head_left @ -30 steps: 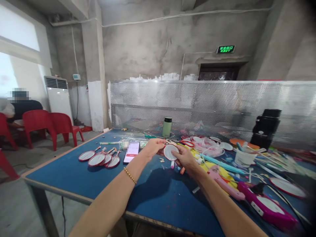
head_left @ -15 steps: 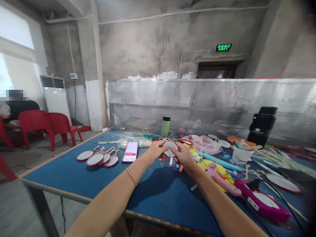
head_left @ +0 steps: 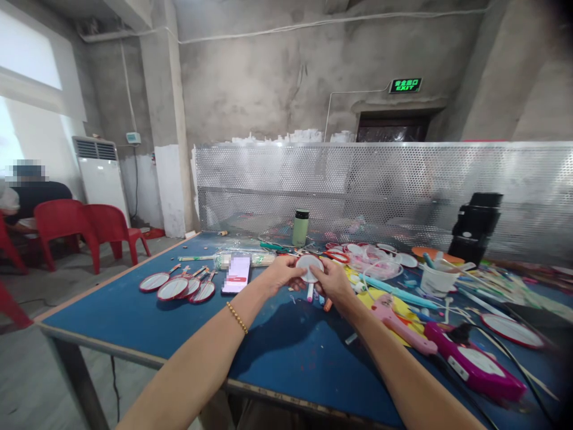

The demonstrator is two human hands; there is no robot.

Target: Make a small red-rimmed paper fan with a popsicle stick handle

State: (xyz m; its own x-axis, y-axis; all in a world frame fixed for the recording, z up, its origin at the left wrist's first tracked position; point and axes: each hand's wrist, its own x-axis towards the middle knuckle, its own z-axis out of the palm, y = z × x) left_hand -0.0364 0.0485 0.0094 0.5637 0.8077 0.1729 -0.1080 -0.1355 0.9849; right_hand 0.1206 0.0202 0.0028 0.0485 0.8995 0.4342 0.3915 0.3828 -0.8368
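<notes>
Between my two hands, above the blue table, is a small round white disc with a red rim (head_left: 308, 269). My left hand (head_left: 285, 273) pinches its left edge, thumb on the face. On the right edge, my right hand (head_left: 332, 282) grips it, with the thumb pressed on the white surface. Beneath the hands lie capped markers, one of them a pink-tipped marker (head_left: 310, 292). Left of my hands a lit phone (head_left: 237, 276) rests on the table. Further left lie several round red-rimmed paddles with short handles (head_left: 172, 289).
A green flask (head_left: 301, 228) stands behind my hands. To the right are a pink glue gun (head_left: 403, 328), a magenta power device (head_left: 474, 364), a white tub of tools (head_left: 439, 280) and loose sticks. A perforated metal panel (head_left: 380, 185) bounds the back. A person sits far left near red chairs (head_left: 105, 224).
The disc has tilted slightly, so more of its white face shows, and the thumbs have shifted a little on it. Otherwise the hands stay in nearly the same place.
</notes>
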